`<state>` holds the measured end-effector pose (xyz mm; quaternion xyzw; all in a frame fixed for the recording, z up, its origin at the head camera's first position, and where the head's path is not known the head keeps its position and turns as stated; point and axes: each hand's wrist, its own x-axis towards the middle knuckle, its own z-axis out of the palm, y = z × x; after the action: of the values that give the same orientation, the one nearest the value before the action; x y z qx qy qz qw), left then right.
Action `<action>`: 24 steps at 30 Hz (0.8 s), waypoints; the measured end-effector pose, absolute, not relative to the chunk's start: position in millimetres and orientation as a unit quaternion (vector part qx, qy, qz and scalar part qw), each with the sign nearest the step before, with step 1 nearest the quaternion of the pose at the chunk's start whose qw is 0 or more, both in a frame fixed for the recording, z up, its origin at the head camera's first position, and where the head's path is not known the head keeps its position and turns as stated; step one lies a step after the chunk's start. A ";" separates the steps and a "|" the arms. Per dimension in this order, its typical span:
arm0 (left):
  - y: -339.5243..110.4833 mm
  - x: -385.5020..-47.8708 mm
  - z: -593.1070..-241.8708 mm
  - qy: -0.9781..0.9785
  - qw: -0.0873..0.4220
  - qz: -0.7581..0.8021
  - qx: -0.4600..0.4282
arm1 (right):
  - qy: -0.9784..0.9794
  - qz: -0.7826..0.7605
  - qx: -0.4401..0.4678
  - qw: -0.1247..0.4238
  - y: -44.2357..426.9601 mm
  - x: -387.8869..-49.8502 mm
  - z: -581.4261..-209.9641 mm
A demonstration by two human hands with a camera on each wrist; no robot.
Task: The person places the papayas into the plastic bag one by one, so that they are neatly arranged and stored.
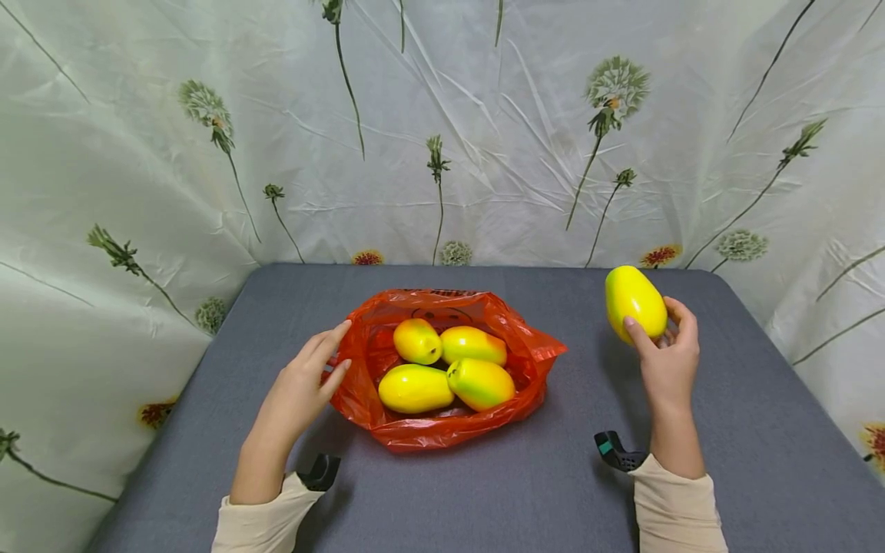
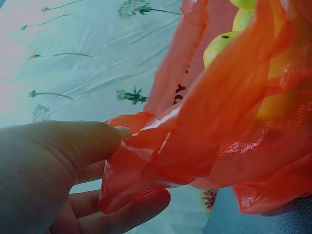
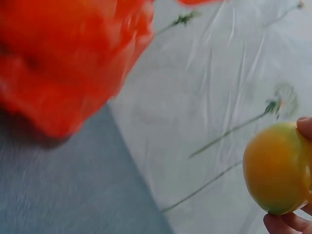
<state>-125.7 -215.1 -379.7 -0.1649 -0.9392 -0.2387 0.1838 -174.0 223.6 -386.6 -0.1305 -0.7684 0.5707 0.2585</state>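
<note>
A red plastic bag [image 1: 442, 436] lies with its mouth spread wide on the grey table. Inside are several yellow mangoes [image 1: 415, 389], some blushed orange or green. At the bag's left side, my left hand [image 1: 300, 392] holds the rim; in the left wrist view the red film [image 2: 161, 156] sits between thumb and fingers. Off to the right, my right hand [image 1: 667, 361] grips another yellow mango [image 1: 634, 301] above the table, thumb on the near side. The right wrist view shows that mango [image 3: 278, 168] at its right edge, with only fingertips visible around it.
The grey table [image 1: 512, 491] runs back to a white curtain [image 1: 442, 92] printed with dandelions, which also hangs along both sides. A black wrist device [image 1: 618, 452] sits by the right cuff, another [image 1: 320, 472] by the left.
</note>
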 end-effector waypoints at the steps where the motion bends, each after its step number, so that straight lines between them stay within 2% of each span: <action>1: -215.3 -125.7 -379.8 -0.939 0.184 -0.239 -0.165 | -0.769 0.570 -0.118 0.264 220.9 -171.8 -382.8; 14: -216.8 -125.7 -379.8 -0.935 0.193 -0.243 -0.170 | -0.771 0.561 0.017 0.302 182.5 -146.1 -350.3; 24: -217.5 -125.1 -379.2 -0.938 0.187 -0.241 -0.163 | -0.763 0.567 0.127 0.284 143.3 -131.8 -343.0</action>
<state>-125.1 -217.5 -379.2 -0.1630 -0.9383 -0.2411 0.1866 -131.8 143.3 -343.0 0.1271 -0.7627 0.5669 0.2843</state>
